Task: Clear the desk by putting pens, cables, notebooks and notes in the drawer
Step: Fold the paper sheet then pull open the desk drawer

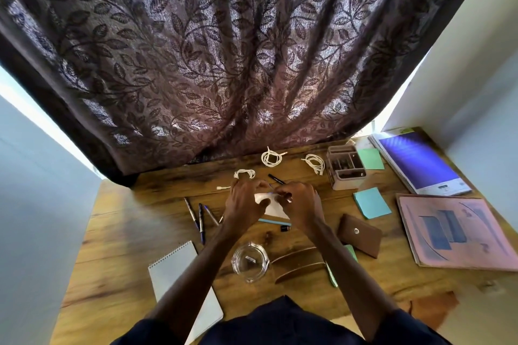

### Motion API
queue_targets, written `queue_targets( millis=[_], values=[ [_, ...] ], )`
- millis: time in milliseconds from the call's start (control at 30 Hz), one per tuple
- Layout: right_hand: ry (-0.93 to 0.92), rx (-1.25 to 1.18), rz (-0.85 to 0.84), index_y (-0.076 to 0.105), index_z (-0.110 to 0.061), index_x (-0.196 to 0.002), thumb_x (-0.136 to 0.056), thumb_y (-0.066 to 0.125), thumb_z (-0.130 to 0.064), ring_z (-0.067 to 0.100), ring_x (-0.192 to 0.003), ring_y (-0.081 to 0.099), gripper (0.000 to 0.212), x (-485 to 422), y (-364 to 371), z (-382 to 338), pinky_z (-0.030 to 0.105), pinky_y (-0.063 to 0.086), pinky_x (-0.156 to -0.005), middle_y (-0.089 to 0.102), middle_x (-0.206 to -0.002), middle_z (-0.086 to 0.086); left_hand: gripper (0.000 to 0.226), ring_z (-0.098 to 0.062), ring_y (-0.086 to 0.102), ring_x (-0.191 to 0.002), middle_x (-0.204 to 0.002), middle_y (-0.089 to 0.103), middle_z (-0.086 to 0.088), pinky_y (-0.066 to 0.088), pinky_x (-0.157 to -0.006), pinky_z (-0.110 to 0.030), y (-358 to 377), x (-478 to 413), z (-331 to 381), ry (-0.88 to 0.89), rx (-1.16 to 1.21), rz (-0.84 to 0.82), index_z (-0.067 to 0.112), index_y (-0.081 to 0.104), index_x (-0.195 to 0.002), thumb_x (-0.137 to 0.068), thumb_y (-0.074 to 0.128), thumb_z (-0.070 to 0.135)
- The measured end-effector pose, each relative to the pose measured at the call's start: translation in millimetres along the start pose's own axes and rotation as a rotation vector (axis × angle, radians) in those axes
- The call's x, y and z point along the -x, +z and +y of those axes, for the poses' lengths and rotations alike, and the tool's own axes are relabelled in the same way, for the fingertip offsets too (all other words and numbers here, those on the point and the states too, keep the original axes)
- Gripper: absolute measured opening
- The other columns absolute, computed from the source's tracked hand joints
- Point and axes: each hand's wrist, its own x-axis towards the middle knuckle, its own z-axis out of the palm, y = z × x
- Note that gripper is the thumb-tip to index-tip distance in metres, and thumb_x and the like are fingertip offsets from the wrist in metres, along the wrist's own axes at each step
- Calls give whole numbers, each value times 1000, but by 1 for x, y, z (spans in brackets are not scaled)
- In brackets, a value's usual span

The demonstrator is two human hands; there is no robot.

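My left hand (243, 200) and my right hand (301, 203) meet over the middle of the wooden desk (126, 232), both pinching a white note (273, 209). A thin pen-like tip shows at my right hand's fingers. A black pen (276, 179) lies just beyond them. Three pens (200, 221) lie left of my left hand. Three coiled white cables lie at the back: one (271, 157), one (314, 163) and one (244, 173). A spiral notepad (182, 283) is near left. Blue sticky notes (371, 202), green notes (371, 159), a blue notebook (420, 162) and a pink booklet (454, 232) lie on the right.
A glass ashtray (250, 260) and a curved wooden stand (300, 263) sit between my forearms. A brown wallet (360, 235) lies right of my right arm. A compartment box (346, 166) stands at the back right. A leaf-patterned curtain (224, 64) hangs behind the desk. No drawer is in view.
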Motion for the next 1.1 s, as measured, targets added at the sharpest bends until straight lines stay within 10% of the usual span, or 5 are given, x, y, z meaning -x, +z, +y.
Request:
queue_targets(
  millis=[167,433,667,833,1100],
  values=[
    [-87,-148,-53,79,-26,-98,-83,79,-25,-1,-84,69,15,-1,-10,5,26,57,-71,77,-96,-14,16,-11,66,-92,-97,75,8,51,-87,-37,0,-4,-5,70,-7,-24,31,78,-91,-76,84,29],
    [-135,-180,-90,80,-18,-98,-82,81,-17,-9,-76,65,16,4,-22,22,17,53,-68,78,-93,-7,18,6,61,-71,-88,74,13,38,-60,-9,6,-5,-5,13,74,-120,27,80,-93,-77,83,33],
    [-103,-72,-288,78,-15,-107,-84,79,-16,-17,-74,57,22,24,-44,49,-1,44,-69,77,-104,-1,25,0,63,-73,-91,74,13,42,-64,-9,6,8,8,149,129,-501,24,78,-98,-86,75,46],
    [5,-91,-326,77,-17,-106,-86,78,-16,-14,-76,60,21,59,-44,71,4,48,-69,77,-103,-3,36,-1,61,-78,-88,68,18,43,-62,-20,31,26,-5,159,85,-739,26,73,-102,-80,76,55],
    [17,-44,-243,78,-22,-109,-89,74,-19,6,-94,69,20,92,-22,75,32,59,-81,77,-106,-6,93,-10,52,-118,-137,56,9,46,-93,-29,68,58,-24,79,38,-786,30,47,-143,-65,77,70]
  ],
)
